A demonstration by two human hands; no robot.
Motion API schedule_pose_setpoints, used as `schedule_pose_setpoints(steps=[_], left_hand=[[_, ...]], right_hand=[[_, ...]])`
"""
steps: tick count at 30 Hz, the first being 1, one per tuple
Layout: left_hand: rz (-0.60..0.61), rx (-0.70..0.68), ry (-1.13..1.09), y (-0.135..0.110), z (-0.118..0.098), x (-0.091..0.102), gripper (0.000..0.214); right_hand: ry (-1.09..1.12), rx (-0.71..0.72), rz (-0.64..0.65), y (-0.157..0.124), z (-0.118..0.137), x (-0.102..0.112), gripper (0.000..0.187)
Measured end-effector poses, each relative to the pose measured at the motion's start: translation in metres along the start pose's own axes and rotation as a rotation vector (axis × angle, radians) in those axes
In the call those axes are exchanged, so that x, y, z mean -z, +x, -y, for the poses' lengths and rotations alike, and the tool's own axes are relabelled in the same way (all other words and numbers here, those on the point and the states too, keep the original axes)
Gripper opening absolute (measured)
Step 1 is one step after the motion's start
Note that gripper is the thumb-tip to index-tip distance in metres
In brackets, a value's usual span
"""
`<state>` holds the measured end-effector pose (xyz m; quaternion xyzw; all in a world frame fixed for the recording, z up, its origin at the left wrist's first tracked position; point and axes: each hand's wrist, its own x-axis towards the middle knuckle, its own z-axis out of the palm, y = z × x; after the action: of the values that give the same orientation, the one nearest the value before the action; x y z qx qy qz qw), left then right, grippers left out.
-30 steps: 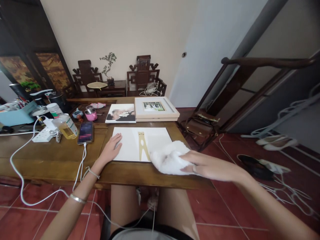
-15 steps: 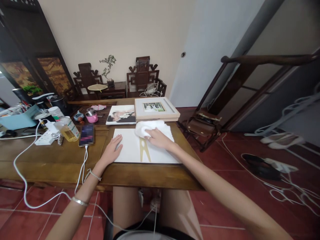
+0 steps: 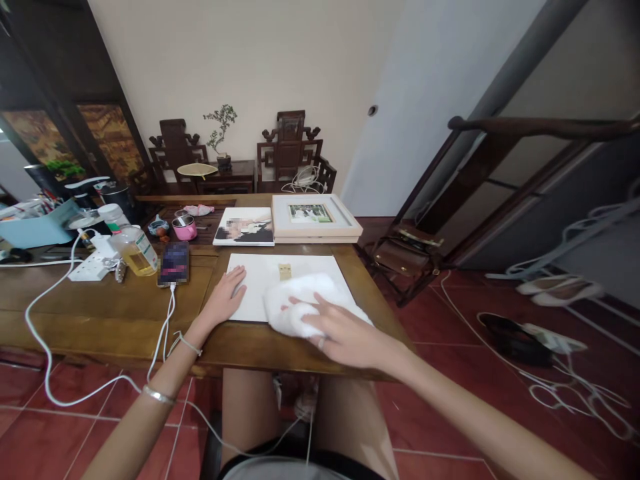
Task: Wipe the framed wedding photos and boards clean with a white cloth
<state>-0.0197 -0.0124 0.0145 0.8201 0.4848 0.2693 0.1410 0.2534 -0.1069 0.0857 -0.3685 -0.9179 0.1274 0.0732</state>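
Note:
A flat white board (image 3: 250, 293) lies on the wooden table close to its front edge. My left hand (image 3: 226, 293) rests flat on the board's left side, fingers stretched out. My right hand (image 3: 337, 333) grips a white cloth (image 3: 310, 297), pressed over the board's lower right part and reaching its near edge. Beyond the cloth, a small tan piece (image 3: 285, 271) shows on the board; the cloth covers whatever lies below it.
Behind the board lie a photo print (image 3: 243, 227) and a framed picture (image 3: 317, 217). To the left are a phone (image 3: 173, 264) on a white cable, a bottle of yellow liquid (image 3: 136, 252), a pink cup (image 3: 185, 227) and a power strip (image 3: 93, 267).
My right hand has drawn the cloth from the board's far part toward its near edge. The tan upper piece is now uncovered, and the two tan legs are hidden. My left hand stays put.

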Motion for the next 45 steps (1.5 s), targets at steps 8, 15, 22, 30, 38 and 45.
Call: schedule_pose_setpoints(steps=[8,15,22,30,38,45], left_hand=[[-0.007,-0.002,-0.022,0.000,0.002,0.000,0.047],[-0.003,0.000,-0.020,0.000,0.002,-0.001,0.047],[-0.011,0.001,-0.017,0.000,0.002,-0.003,0.048],[-0.009,0.008,-0.019,0.000,0.001,-0.002,0.048],[-0.010,0.036,-0.073,0.001,0.001,0.000,0.047],[-0.027,0.034,-0.083,0.001,-0.002,0.001,0.046]], right_hand=[[-0.075,-0.245,-0.114,0.092,-0.061,0.006,0.025],[-0.132,-0.181,-0.180,0.080,-0.026,-0.017,0.034],[-0.037,-0.009,-0.033,0.012,0.032,-0.014,0.031],[-0.139,-0.134,-0.063,0.053,-0.001,-0.004,0.032],[-0.240,-0.272,-0.089,0.125,-0.037,-0.003,0.037],[-0.204,-0.009,-0.088,0.064,0.017,-0.024,0.033]])
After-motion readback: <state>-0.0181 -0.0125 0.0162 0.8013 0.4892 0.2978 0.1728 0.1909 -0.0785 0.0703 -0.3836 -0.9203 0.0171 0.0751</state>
